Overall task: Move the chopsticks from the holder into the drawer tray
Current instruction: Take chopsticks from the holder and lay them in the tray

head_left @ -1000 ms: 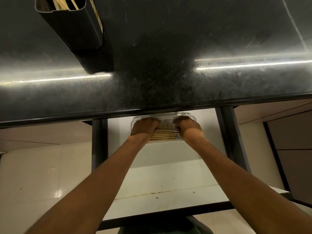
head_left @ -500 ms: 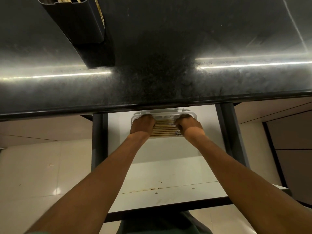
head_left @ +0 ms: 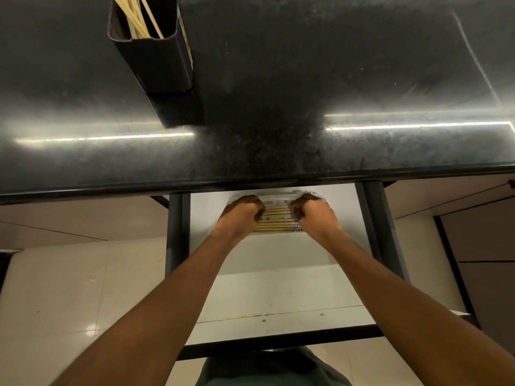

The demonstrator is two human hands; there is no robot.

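Both hands are down in the open drawer (head_left: 278, 274) under the dark table (head_left: 278, 93); the left hand (head_left: 241, 217) and right hand (head_left: 315, 217) sit curled at either end of a white tray (head_left: 278, 196), each grip pressed on the chopsticks (head_left: 276, 221) lying side by side in it; up on the table the black holder (head_left: 158, 59) stands upright with more pale sticks (head_left: 139, 18) poking out of its top.
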